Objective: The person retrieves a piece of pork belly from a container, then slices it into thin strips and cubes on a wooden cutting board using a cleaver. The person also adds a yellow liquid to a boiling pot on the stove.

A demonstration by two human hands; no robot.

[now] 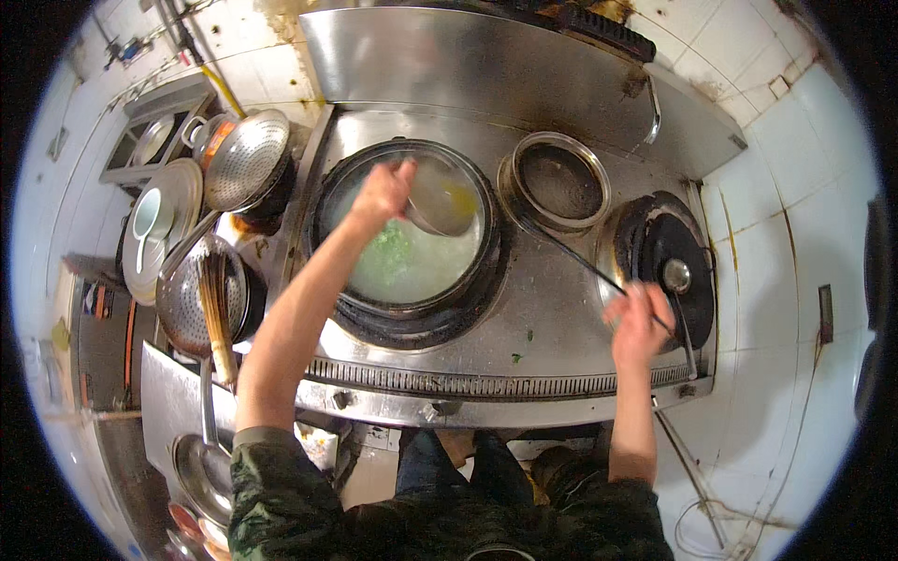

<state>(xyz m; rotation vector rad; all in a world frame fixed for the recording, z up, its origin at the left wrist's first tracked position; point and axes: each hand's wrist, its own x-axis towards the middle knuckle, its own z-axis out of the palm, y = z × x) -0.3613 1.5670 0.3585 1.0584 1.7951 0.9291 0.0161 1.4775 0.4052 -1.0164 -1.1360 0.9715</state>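
My left hand (386, 191) grips a bowl (440, 200) by its rim, tilted over a large wok (487, 235) on the stove. Some yellow shows inside the bowl, and the bowl is blurred. Below it, pale cloudy liquid (442, 270) fills much of the wok, with a patch of chopped greens (386, 252) in it. At the right, my right hand (638, 319) is closed around a long dark handle (575, 256). That handle runs to the lower left edge of a round metal pot (561, 181); whether its head lies inside cannot be made out.
A ladle (678, 277) rests on a black round cover (649, 245) at the right. To the left are perforated strainers (245, 161), a bamboo brush (215, 301) and a pale green dipper (149, 214) on a lid (184, 189). A steel backsplash (449, 59) rises behind the stove.
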